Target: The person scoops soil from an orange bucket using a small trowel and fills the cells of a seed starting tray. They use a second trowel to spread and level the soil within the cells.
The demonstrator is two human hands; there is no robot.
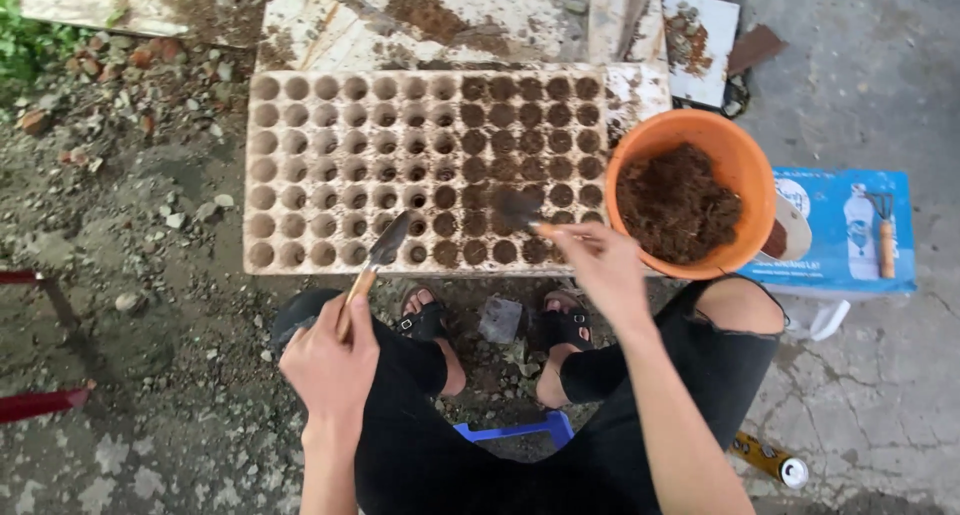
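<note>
Knees bent low, I squat over the seed tray (330, 165). Left hand (330, 360) grips a small trowel (385, 245) tight, blade resting ahead at the tray's near edge. Right hand (600, 265) holds a second trowel (520, 210) over half-filled cells, orange soil bowl (745, 165) just beyond for easy scooping.

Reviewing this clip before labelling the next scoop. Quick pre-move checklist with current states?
1. Left hand grips trowel by its handle: ok.
2. Right hand holds small scoop over the tray: ok.
3. Scoop loaded with soil: cannot tell, blurred.
4. Bowl has soil left and sits beside the tray: ok.
5. All cells filled: not ok; right columns hold soil, left ones look empty.
6. Tray lying flat on its support: cannot tell.
</note>
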